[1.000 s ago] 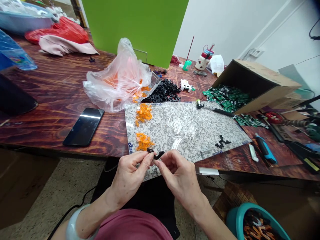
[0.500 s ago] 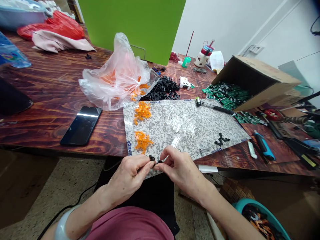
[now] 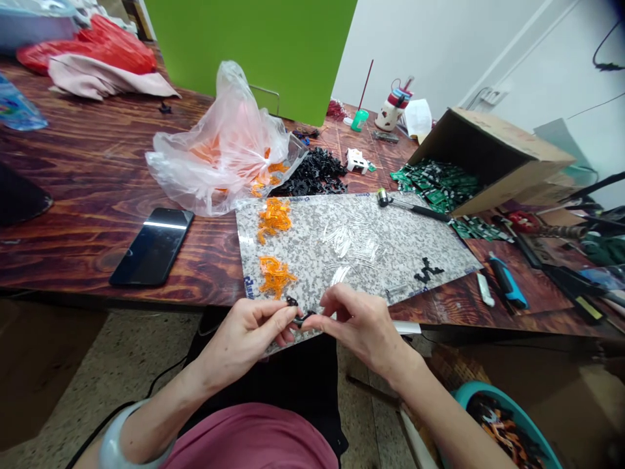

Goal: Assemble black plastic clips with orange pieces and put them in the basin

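Between both hands, over the near edge of the speckled grey board (image 3: 312, 228), is a small black plastic part (image 3: 303, 318). My left hand (image 3: 258, 329) pinches its left end between thumb and fingers. The thumb and fingers of my right hand (image 3: 359, 326) close on its right end. Fingertips hide much of the part. Just beyond my left hand lie orange plastic pieces (image 3: 276, 276), with a second orange heap (image 3: 274, 218) farther back. White thin strips (image 3: 349, 241) are spread mid-board. Several black parts (image 3: 428, 270) rest at the board's right side.
A black phone (image 3: 152, 246) lies left of the board. Behind it stand a plastic bag (image 3: 227, 153) and a black parts pile (image 3: 317, 170). A hammer (image 3: 415, 208) crosses the far right edge. A cardboard box (image 3: 508, 150) spills green circuit boards (image 3: 437, 185). A teal tub (image 3: 456, 394) stands below right.
The black part now shows more between my fingertips, and my left fingers have shifted their grip on it. The whole view has shifted slightly, with the table things a little farther left.
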The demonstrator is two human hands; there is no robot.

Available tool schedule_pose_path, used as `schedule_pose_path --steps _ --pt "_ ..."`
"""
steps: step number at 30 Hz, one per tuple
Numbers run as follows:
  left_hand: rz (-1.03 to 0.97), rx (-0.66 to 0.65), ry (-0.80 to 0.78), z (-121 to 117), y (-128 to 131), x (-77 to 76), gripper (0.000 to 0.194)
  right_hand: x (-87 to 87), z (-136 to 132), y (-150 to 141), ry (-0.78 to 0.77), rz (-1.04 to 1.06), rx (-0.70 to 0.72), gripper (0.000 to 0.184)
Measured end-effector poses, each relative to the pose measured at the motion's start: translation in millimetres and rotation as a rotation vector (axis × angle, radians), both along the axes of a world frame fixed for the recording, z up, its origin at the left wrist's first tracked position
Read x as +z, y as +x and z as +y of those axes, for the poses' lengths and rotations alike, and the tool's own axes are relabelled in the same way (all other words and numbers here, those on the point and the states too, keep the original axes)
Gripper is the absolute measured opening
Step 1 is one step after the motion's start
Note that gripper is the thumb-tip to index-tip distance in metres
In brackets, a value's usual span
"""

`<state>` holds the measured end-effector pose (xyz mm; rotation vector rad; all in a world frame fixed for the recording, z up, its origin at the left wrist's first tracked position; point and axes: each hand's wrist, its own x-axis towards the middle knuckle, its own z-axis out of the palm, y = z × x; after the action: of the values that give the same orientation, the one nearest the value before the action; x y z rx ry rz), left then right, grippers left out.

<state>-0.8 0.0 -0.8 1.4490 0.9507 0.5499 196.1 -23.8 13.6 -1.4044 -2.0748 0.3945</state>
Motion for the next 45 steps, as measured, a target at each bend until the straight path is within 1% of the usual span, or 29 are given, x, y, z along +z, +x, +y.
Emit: schedule_pose_path --steps 3,7,14,22,24,30,32,34,38,40,43,45 --pt "-0.03 0.057 -0.067 1.7 1.1 -1.3 0.03 -4.7 -1.4 1.6 0.021 0.066 -0.024 0.03" --pt "-0.065 0.088 -0.108 3.3 2.1 0.1 0.027 -3.6 -2.8 0.1 0.005 0.106 -0.024 0.03" --pt "-0.097 0.139 -0.093 2.8 0.0 0.8 0.026 -0.6 -3.6 -3.7 -0.032 0.121 -0.024 0.025" --pt "-0.135 0.201 -0.044 1.5 0.7 -5.7 0.026 -0.5 -6.6 -13.3 0.085 0.057 0.006 0.017" --pt "-0.165 0.212 -0.077 1.5 1.7 -6.2 0.026 -0.9 -6.4 -14.9 0.109 0.07 0.017 0.016" --pt "-0.269 0.229 -0.199 0.5 3.6 -5.8 0.029 -1.2 -6.1 -16.1 0.131 0.091 0.042 0.021" --pt "-0.27 0.254 -0.181 -0.4 4.3 -5.8 0.029 -2.4 -5.8 -17.4 0.16 0.083 0.034 0.022" --pt "-0.253 0.29 -0.122 -1.7 5.4 -5.6 0.027 -4.2 -5.7 -19.6 0.208 0.069 0.008 0.021" --pt "-0.22 0.355 -0.013 -4.0 7.8 -3.7 0.025 -6.7 -7.5 -25.8 0.284 0.062 -0.059 0.009" --pt "-0.209 0.38 0.022 -4.7 9.4 -2.4 0.024 -6.6 -9.3 -29.0 0.262 0.072 -0.062 0.006" --pt "-0.198 0.398 0.074 -5.3 11.8 -1.1 0.024 -5.5 -12.4 -32.9 0.18 0.093 -0.044 0.009" --pt "-0.19 0.409 0.102 -6.0 13.0 -0.9 0.025 -5.2 -14.1 -34.9 0.159 0.095 -0.029 0.011"
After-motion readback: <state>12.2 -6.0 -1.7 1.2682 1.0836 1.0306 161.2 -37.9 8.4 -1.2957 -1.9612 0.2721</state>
